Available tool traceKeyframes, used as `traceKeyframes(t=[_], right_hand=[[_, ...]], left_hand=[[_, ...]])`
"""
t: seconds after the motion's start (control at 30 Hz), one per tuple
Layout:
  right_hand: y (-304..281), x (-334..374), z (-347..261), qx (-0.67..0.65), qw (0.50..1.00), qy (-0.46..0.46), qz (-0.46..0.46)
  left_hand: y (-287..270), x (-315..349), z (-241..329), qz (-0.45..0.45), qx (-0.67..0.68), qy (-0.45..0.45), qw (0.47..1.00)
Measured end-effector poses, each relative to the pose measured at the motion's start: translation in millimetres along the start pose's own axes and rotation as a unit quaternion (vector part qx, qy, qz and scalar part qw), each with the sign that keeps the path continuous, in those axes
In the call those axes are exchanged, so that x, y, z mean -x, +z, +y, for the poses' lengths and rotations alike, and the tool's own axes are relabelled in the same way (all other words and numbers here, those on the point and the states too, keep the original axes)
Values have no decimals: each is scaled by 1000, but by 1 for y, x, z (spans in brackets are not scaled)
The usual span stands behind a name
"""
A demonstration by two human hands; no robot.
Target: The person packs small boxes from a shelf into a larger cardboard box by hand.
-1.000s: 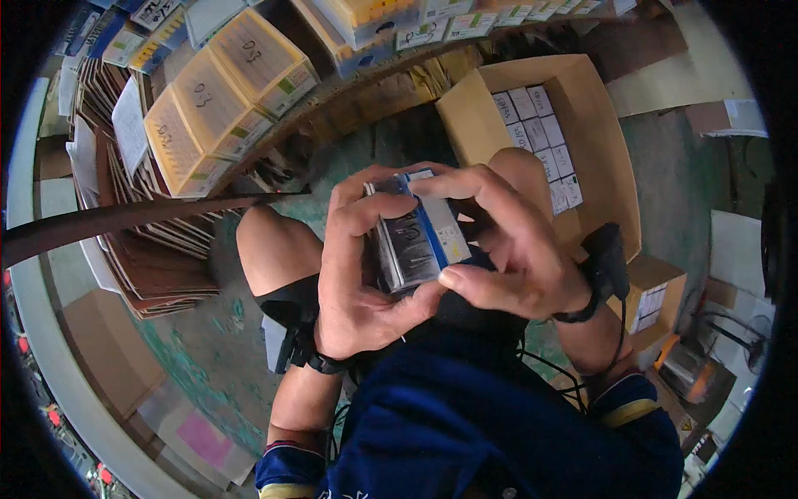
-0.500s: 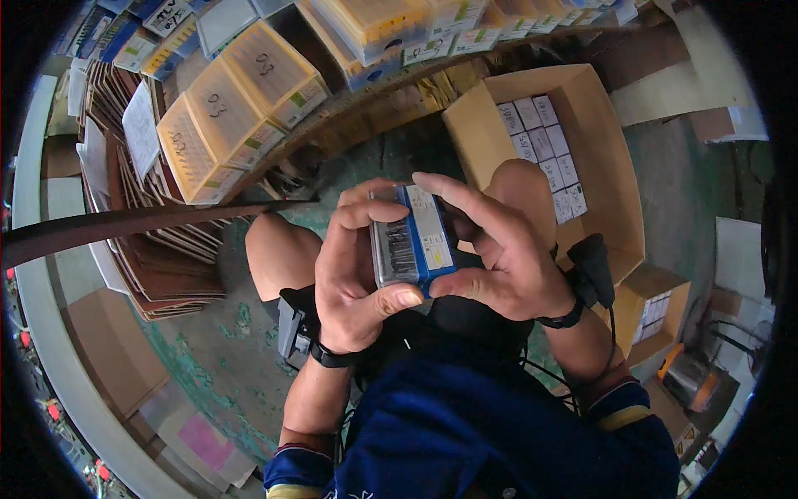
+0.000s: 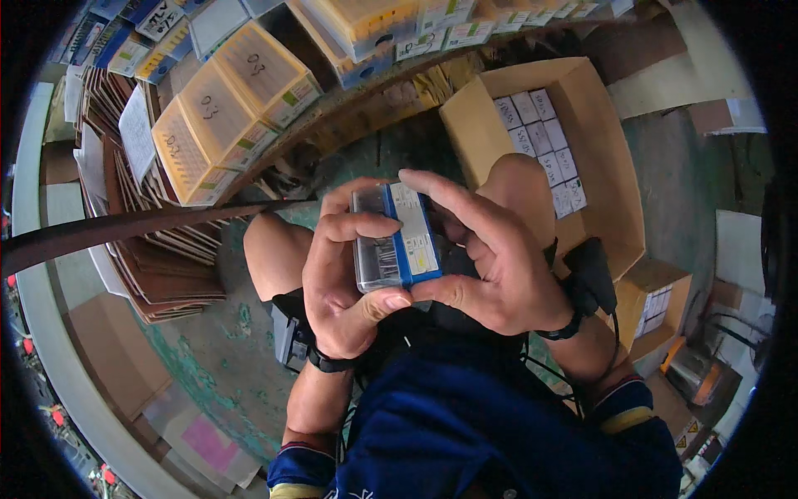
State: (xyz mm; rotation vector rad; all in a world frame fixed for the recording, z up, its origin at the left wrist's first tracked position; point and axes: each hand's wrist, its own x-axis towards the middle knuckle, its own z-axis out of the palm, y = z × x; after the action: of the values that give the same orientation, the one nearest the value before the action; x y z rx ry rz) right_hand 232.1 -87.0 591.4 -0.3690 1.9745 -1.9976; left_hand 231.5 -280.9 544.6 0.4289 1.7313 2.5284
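Note:
Between both hands, above my lap, is a small plastic case [image 3: 413, 230] with a blue base, a clear lid and a white label along one side. Thin dark rods, like small drill bits, show through the lid. My left hand [image 3: 342, 266] grips the case's clear end, index finger across the top and thumb along the near edge. My right hand [image 3: 499, 258] holds the blue end, its thumb at the near corner and its index finger stretched to the far corner. The case's underside and some fingertips are hidden.
Yellow-lidded plastic cases [image 3: 218, 104] line a bench at the far left. Below them stands a stack of brown boards [image 3: 158, 266]. An open cardboard box [image 3: 619, 183] with small white boxes [image 3: 544, 145] sits to the right, a smaller carton [image 3: 677, 303] near it. A dark bar [image 3: 125, 224] crosses the left.
Both hands and the case have shifted slightly to the left. My left index finger now reaches further across the lid towards the label.

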Motion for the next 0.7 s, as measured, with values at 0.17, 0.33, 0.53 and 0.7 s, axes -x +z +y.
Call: traceKeyframes(t=[0.17,0.33,0.53,0.7], right_hand=[[4,-1,-5,102,993,-51,-9],[4,4,2,47,998,-20,-26],[5,10,-3,92,994,-43,-27],[2,6,4,106,993,-56,-24]], left_hand=[[-4,-5,18,-50,-158,48,985],[-2,-1,26,-47,-221,9,974],[5,4,24,-33,-218,0,976],[11,3,21,-10,-184,-52,982]])
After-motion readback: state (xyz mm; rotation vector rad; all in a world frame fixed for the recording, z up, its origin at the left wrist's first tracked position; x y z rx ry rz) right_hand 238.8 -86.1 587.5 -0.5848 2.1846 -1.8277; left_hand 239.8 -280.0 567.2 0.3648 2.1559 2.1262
